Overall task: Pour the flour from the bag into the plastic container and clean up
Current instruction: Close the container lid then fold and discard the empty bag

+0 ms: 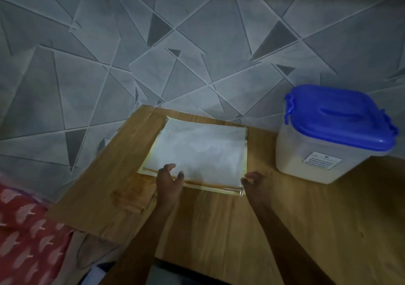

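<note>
Now your left hand (pixel 169 180) sits low in the middle of the frame with its fingers spread and relaxed, thumb and fingertips resting on the near edge of the flour bag (pixel 197 151); that grip presses down on the bag and does not curl round it. Your right hand (pixel 252 180) is just to the right, at the bag's lower right corner, its fingers bent inward close to the small metal ring (pixel 241 193) at the end of the zip strip (pixel 210 186). The frame is dim and soft there, so whether those fingers pinch the strip or only touch it cannot be told. The bag lies flat in the centre of the frame on the wooden table (pixel 219 230), see-through plastic with a pale, dusty white look inside and a yellowish border. At the right of the frame the plastic container (pixel 324 153) stands upright on the same table, well apart from the bag, with pale flour showing through its walls, a white label (pixel 322 160) on its front and the blue lid (pixel 337 118) seated on top. Behind the table is a grey floor (pixel 109 43) with a pattern of triangles. At the lower left of the frame a red cloth (pixel 24 236) with pale motifs shows.
</note>
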`<act>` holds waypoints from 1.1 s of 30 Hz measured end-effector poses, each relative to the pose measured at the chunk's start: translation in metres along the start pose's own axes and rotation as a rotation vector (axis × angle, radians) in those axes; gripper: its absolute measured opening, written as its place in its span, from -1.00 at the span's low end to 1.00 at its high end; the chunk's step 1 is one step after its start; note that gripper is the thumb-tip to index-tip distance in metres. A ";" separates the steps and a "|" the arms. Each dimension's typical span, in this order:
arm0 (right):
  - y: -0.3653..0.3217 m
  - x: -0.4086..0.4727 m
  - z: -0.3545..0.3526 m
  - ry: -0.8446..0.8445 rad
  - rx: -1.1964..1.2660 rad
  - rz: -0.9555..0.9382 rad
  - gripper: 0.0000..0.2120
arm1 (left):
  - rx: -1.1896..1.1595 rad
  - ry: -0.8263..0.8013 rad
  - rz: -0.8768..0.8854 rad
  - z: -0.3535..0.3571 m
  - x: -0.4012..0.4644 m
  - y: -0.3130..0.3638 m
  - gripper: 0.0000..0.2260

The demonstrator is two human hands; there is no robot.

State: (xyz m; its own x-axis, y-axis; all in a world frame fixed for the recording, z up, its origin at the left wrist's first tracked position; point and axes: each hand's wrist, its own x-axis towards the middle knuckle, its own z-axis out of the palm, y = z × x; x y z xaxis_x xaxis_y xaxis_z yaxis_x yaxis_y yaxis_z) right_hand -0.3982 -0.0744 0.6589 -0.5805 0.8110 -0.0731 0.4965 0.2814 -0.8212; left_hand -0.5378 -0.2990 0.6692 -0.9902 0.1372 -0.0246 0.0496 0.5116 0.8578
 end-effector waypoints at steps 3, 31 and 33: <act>0.004 0.011 0.015 -0.078 -0.136 0.092 -0.67 | 0.270 -0.056 -0.026 -0.012 0.036 -0.030 -0.60; -0.025 0.055 0.040 -0.195 0.429 0.047 -0.73 | -0.051 -0.119 0.334 -0.036 0.132 0.010 -0.74; -0.035 0.045 0.046 -0.207 0.515 0.098 -0.50 | -0.086 -0.165 0.389 -0.029 0.126 0.023 -0.74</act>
State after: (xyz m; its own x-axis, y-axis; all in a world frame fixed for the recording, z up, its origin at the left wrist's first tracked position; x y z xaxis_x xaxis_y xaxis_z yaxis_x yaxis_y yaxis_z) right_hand -0.4713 -0.0712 0.6584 -0.6874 0.6889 -0.2301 0.2056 -0.1193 -0.9713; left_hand -0.6648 -0.2943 0.7007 -0.8655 0.4431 0.2336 0.3972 0.3230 0.8590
